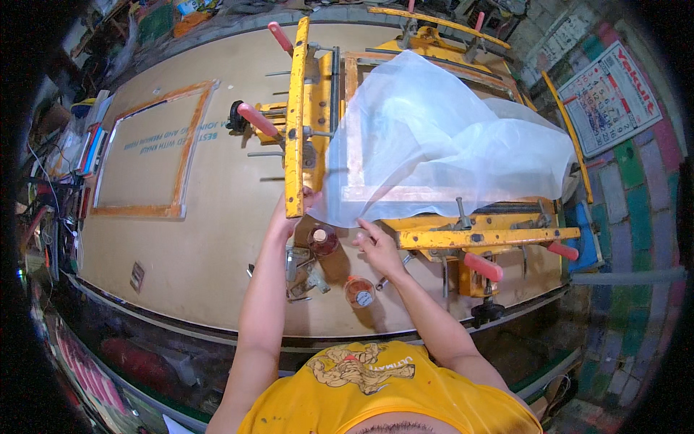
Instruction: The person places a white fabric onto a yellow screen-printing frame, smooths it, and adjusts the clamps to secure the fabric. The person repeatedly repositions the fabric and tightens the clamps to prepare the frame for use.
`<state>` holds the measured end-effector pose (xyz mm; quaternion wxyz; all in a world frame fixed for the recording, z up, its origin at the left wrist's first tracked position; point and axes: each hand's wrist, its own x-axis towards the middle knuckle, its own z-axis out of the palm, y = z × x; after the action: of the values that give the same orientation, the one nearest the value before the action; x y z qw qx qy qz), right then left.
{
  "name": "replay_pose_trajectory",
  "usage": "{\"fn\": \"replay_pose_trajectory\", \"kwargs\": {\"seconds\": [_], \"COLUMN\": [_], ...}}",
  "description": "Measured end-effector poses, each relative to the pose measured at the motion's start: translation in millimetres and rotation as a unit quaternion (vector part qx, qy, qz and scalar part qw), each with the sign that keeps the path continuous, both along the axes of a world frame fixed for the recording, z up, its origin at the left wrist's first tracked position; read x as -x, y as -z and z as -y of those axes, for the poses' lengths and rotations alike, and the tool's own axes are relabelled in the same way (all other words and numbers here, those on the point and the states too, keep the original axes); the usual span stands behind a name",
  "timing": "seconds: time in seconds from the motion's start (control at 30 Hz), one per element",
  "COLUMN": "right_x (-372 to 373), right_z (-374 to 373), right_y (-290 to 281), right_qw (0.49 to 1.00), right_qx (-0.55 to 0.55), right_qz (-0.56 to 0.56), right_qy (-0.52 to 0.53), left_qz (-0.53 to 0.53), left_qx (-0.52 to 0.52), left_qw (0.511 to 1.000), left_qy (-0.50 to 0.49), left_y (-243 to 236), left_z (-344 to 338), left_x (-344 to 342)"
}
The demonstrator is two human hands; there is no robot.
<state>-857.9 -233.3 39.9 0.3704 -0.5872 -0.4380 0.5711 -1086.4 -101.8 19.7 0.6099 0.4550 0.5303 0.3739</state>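
Note:
A translucent white mesh sheet (448, 137) lies loosely folded over a wooden frame (354, 145) held among yellow clamps. At the sheet's near-left corner, my left hand (300, 206) closes on its edge, partly hidden behind the upright yellow clamp bar (294, 130). My right hand (381, 251) is just to the right and lower. Its index finger stretches to the sheet's near edge while the thumb stands apart from it. In front of that hand runs the near yellow clamp bar (491, 239), with pink grips.
Between my forearms stand a dark red bottle (323, 240) and a jar of orange-brown liquid (359, 292), beside metal hardware (307, 281) and a wrench (394, 272). A second wooden frame (177, 195) lies on the tan board (217, 267) at left. A calendar (607, 101) hangs at right.

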Motion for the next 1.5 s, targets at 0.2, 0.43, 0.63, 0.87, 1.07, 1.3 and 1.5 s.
{"fn": "replay_pose_trajectory", "kwargs": {"seconds": [0.2, 0.43, 0.63, 0.87, 1.07, 1.3, 1.5], "right_x": [-4, -20, -6, -21, -15, -34, -68], "right_z": [6, 1, 19, 12, 23, 66, 123], "right_y": [12, 33, 37, 22, -2, -9, -17], "right_qw": [0.999, 0.985, 0.981, 0.990, 0.989, 0.995, 0.995], "right_qx": [-0.006, -0.012, 0.010, -0.021, -0.034, 0.001, -0.056], "right_qz": [-0.047, -0.115, -0.132, -0.058, -0.063, -0.002, 0.063], "right_qy": [0.016, 0.127, 0.139, 0.124, 0.129, 0.097, -0.058], "left_qz": [-0.119, -0.040, -0.080, -0.016, 0.006, -0.076, -0.040], "left_qx": [-0.071, -0.074, -0.101, -0.089, -0.075, -0.061, -0.115], "left_qw": [0.984, 0.995, 0.992, 0.996, 0.995, 0.985, 0.973], "left_qy": [0.108, 0.044, -0.006, -0.026, -0.063, -0.144, -0.196], "left_y": [15, 25, 45, 46, 16, -47, -115], "left_z": [-9, 8, 15, 21, 41, 102, 163], "left_x": [0, -2, -2, -1, 6, 37, 27]}}
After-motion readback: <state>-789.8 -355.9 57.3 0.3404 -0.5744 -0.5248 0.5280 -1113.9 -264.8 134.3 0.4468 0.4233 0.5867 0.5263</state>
